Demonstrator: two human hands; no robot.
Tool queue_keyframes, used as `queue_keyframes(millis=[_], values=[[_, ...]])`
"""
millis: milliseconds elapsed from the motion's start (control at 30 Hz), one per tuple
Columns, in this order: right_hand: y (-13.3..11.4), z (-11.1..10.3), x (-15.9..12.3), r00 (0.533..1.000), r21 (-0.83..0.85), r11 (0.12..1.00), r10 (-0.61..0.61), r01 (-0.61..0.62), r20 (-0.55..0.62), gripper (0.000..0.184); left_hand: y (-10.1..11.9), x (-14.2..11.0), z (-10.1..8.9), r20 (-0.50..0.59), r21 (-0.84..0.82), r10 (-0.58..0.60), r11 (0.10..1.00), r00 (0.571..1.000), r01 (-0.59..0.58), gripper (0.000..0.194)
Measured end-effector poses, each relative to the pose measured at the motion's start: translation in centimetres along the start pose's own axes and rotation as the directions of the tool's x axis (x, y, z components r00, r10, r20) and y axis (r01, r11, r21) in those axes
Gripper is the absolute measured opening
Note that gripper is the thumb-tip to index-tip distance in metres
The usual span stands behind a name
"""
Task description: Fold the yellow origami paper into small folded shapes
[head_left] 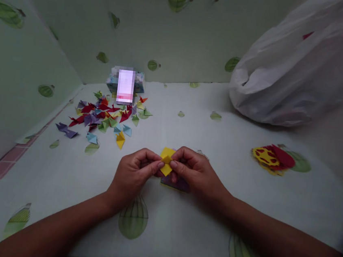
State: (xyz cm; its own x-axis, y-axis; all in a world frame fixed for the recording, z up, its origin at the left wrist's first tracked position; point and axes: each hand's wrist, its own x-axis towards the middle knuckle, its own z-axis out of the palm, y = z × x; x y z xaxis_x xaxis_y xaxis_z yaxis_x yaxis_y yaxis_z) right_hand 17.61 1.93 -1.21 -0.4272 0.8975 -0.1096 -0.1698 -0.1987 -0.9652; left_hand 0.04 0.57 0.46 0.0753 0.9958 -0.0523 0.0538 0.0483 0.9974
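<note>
Between my two hands is a small yellow folded paper (166, 169), pinched from both sides. My left hand (137, 174) grips its left edge between thumb and fingers. On the right edge, my right hand (194, 172) has thumb and forefinger closed on the same paper. Beneath it, partly covered by my right hand, lies a purple paper stack (174, 184) with a yellow edge showing. To the far left sits a pile of folded paper cranes (103, 117) in red, purple, green, blue, yellow and orange.
A lit phone (125, 86) leans on a tissue box (140, 85) behind the pile. Red and yellow paper cut-outs (271, 158) lie at the right. A large white plastic bag (287, 75) stands at the back right. Balloon-patterned walls (133, 26) enclose the white tabletop (86, 185).
</note>
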Motion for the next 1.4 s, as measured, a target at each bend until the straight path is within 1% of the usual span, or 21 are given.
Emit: queue_keyframes(millis=[67, 167, 300, 400, 467, 500, 567, 633, 700, 800, 867, 900, 933, 967, 1033, 1100, 1133, 1200, 1267, 1333, 1400], values=[[0.1, 0.0, 0.0, 1.0, 0.009, 1.0, -0.003, 0.003, 0.021, 0.019, 0.1, 0.0, 0.0, 0.001, 0.038, 0.017, 0.999, 1.0, -0.017, 0.007], [0.1, 0.1, 0.0, 0.998, -0.01, 0.999, -0.05, 0.05, 0.028, 0.02, 0.1, -0.2, 0.1, 0.016, 0.096, 0.042, 0.994, 0.999, -0.043, 0.007], [-0.1, 0.0, -0.2, 0.994, -0.122, 0.987, -0.109, 0.107, -0.014, 0.018, -0.2, -0.3, 0.1, 0.025, 0.114, 0.1, 0.988, 0.995, -0.102, 0.002], [-0.1, -0.1, -0.1, 0.984, -0.213, 0.961, -0.18, 0.174, -0.009, 0.015, -0.2, -0.4, 0.0, 0.03, 0.137, 0.124, 0.982, 0.992, -0.127, 0.001], [-0.1, -0.2, 0.0, 0.966, -0.305, 0.919, -0.26, 0.25, 0.007, 0.012, -0.2, -0.3, -0.1, 0.044, 0.162, 0.12, 0.979, 0.992, -0.126, 0.002], [-0.1, -0.2, -0.1, 0.948, -0.356, 0.884, -0.317, 0.302, 0.017, 0.011, -0.2, -0.3, -0.1, 0.053, 0.172, 0.116, 0.977, 0.992, -0.123, 0.003], [-0.2, -0.2, -0.2, 0.899, -0.447, 0.798, -0.438, 0.405, 0.033, 0.011, -0.1, -0.4, 0.0, 0.071, 0.183, 0.111, 0.975, 0.991, -0.122, 0.004], [-0.3, -0.2, -0.3, 0.855, -0.504, 0.727, -0.517, 0.467, 0.045, 0.013, -0.1, -0.6, 0.1, 0.078, 0.191, 0.122, 0.972, 0.99, -0.135, 0.003], [-0.3, -0.2, -0.4, 0.839, -0.537, 0.693, -0.542, 0.481, 0.053, 0.014, -0.1, -0.7, 0.1, 0.081, 0.205, 0.144, 0.966, 0.986, -0.158, 0.003], [-0.5, -0.2, -0.3, 0.838, -0.589, 0.649, -0.538, 0.482, 0.093, 0.016, 0.0, -0.8, 0.0, 0.092, 0.233, 0.167, 0.955, 0.982, -0.184, 0.005], [-0.7, -0.2, -0.3, 0.842, -0.623, 0.619, -0.525, 0.478, 0.124, 0.015, 0.1, -0.7, -0.2, 0.095, 0.254, 0.176, 0.947, 0.98, -0.195, 0.007], [-0.8, -0.2, -0.3, 0.851, -0.629, 0.622, -0.509, 0.466, 0.128, 0.015, 0.2, -0.7, -0.3, 0.097, 0.263, 0.181, 0.944, 0.979, -0.201, 0.008], [-0.9, -0.2, -0.3, 0.868, -0.62, 0.647, -0.482, 0.443, 0.117, 0.016, 0.2, -0.6, -0.4, 0.099, 0.27, 0.187, 0.94, 0.977, -0.207, 0.01], [-1.0, -0.2, -0.3, 0.891, -0.594, 0.694, -0.444, 0.407, 0.092, 0.016, 0.3, -0.6, -0.4, 0.098, 0.272, 0.197, 0.938, 0.976, -0.217, 0.012], [-1.1, -0.3, -0.4, 0.947, -0.478, 0.829, -0.322, 0.29, 0.017, 0.016, 0.3, -0.4, -0.6, 0.082, 0.267, 0.222, 0.934, 0.971, -0.236, 0.016], [-1.1, -0.3, -0.3, 0.987, -0.284, 0.949, -0.156, 0.139, -0.039, 0.018, 0.3, -0.2, -0.8, 0.058, 0.259, 0.249, 0.932, 0.967, -0.255, 0.017], [-1.1, -0.3, -0.2, 0.996, -0.178, 0.981, -0.08, 0.071, -0.041, 0.019, 0.3, -0.1, -0.9, 0.054, 0.255, 0.262, 0.929, 0.964, -0.267, 0.018], [-0.9, -0.3, -0.1, 0.999, -0.006, 0.999, 0.032, -0.032, -0.015, 0.023, 0.2, 0.0, -1.0, 0.11, 0.242, 0.273, 0.925, 0.956, -0.292, 0.024], [-0.7, -0.2, 0.0, 0.995, 0.088, 0.992, 0.092, -0.094, 0.023, 0.026, 0.2, 0.1, -0.9, 0.173, 0.221, 0.26, 0.93, 0.95, -0.295, 0.023], [-0.6, -0.1, 0.0, 0.991, 0.128, 0.983, 0.124, -0.129, 0.053, 0.028, 0.1, 0.0, -0.7, 0.196, 0.196, 0.214, 0.948, 0.957, -0.252, 0.013], [-0.6, -0.1, 0.0, 0.993, 0.126, 0.986, 0.109, -0.113, 0.045, 0.024, 0.0, 0.0, -0.5, 0.164, 0.158, 0.138, 0.974, 0.977, -0.164, 0.005]])
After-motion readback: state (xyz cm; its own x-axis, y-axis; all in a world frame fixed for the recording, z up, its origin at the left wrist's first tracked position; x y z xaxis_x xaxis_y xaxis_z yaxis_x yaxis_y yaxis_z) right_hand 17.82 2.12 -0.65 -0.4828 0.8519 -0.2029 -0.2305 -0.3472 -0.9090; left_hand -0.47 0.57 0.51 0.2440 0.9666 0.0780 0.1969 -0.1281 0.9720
